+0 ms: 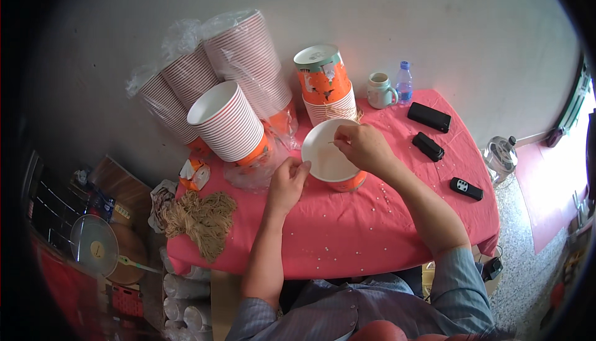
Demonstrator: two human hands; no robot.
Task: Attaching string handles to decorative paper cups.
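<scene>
A white-lined paper bucket [322, 155] with an orange outside stands on the pink-covered table in front of me. At its left side my left hand [287, 187] is closed, fingers curled and thumb by the rim; what it grips is hidden. My right hand [363, 145] reaches over the far right rim, fingertips pinched on a thin, pale strand that shows as a short bit inside the bucket. Behind the bucket, straw-coloured strings [340, 112] hang by a stack of paper buckets [330, 106], topped by an upturned orange and green one [323, 80].
Bagged bucket stacks [245, 55] lean at the back left, with a tilted stack [226, 121] before them. A twine bundle [202, 220] lies at the left edge. A mug [380, 91], a bottle [404, 82] and black devices [429, 117] stand or lie right; white beads [338, 249] are scattered nearby.
</scene>
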